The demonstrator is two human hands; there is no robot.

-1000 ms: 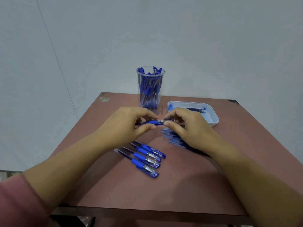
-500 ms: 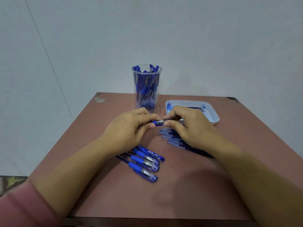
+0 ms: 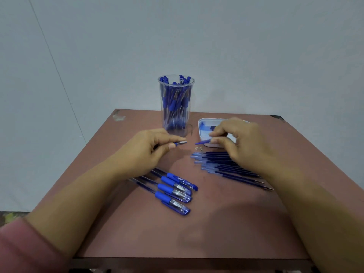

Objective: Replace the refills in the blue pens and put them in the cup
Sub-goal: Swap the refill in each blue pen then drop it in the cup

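The left hand (image 3: pixel 145 152) pinches a blue pen barrel (image 3: pixel 180 143) with its metal tip bared. The right hand (image 3: pixel 240 140) pinches a short blue piece (image 3: pixel 202 142), and the two parts are apart. I'd keep both level over the brown desk (image 3: pixel 137 233), so the tiny loose bits (image 3: pixel 199 148) below them don't scatter. Nearer than the left hand lie four capped blue pens (image 3: pixel 173 191); under the right, thin blue refills (image 3: pixel 222 166); beyond the left, the clear pen-filled cup (image 3: pixel 176 107); beyond the right, a white tray (image 3: pixel 202 123).
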